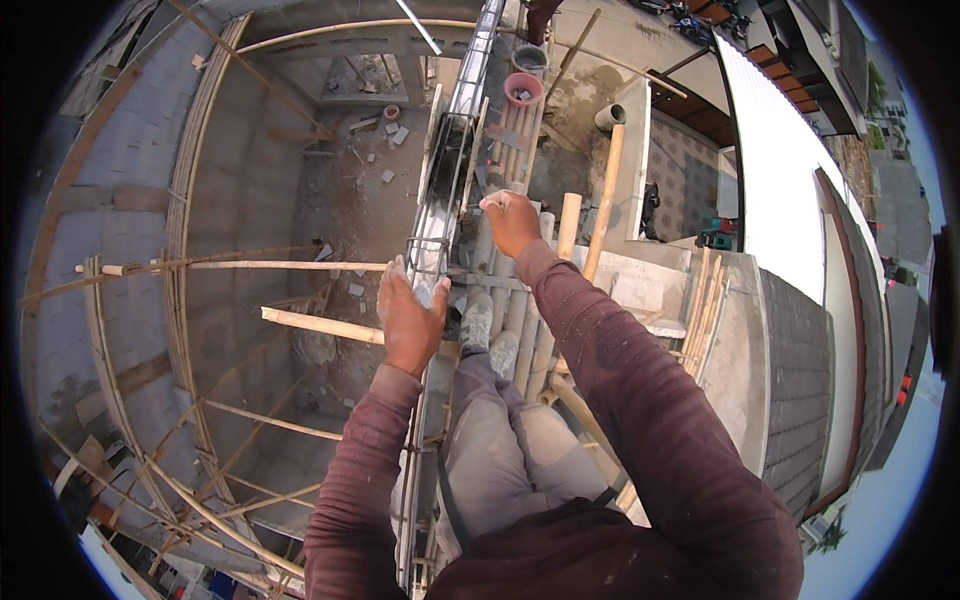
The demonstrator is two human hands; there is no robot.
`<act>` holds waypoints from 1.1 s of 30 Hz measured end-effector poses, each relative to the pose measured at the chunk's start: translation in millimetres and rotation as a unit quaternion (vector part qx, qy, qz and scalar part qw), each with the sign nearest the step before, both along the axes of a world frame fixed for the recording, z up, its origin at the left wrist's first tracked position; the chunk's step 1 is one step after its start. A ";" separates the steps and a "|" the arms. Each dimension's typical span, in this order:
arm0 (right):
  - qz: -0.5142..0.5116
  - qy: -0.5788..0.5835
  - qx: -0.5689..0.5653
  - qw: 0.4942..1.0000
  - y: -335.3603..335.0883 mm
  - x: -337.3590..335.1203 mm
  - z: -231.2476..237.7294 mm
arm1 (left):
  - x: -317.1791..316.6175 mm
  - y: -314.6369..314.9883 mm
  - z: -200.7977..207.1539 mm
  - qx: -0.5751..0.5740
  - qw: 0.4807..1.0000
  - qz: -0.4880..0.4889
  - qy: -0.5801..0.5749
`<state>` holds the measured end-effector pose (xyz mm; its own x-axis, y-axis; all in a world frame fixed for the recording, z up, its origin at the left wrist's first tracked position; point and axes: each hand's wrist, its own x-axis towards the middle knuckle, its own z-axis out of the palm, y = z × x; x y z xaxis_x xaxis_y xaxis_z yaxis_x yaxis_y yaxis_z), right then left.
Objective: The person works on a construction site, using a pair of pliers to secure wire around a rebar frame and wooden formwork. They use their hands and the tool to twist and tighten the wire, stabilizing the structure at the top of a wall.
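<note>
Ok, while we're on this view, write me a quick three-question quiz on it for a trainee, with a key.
1. Multiple choice: What colour are the person's sleeves?
A) bright green
B) dark maroon
C) white

2. True or false, about the left hand: it is clenched into a tight fist.

3. Fill in the blank: The light-coloured poles just to the right of the right hand in the picture are made of ____.

Key:
1. B, dark maroon.
2. False; its fingers are extended, with the thumb held apart.
3. Bamboo.
</note>
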<state>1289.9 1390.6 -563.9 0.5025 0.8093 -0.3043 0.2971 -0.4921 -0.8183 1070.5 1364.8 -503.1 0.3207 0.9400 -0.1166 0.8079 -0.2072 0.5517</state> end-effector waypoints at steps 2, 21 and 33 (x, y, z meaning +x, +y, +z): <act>0.015 -0.026 -0.011 0.999 5.3 2.0 -8.0 | -0.2 1.9 0.0 -0.008 1.000 0.022 -0.015; 0.187 -0.092 -0.184 0.960 45.3 38.1 -1.7 | -5.4 5.5 -0.5 -0.018 0.999 0.020 -0.040; 0.240 -0.196 -0.229 0.923 58.8 59.3 27.6 | 39.4 19.0 31.3 -0.003 0.975 0.035 -0.222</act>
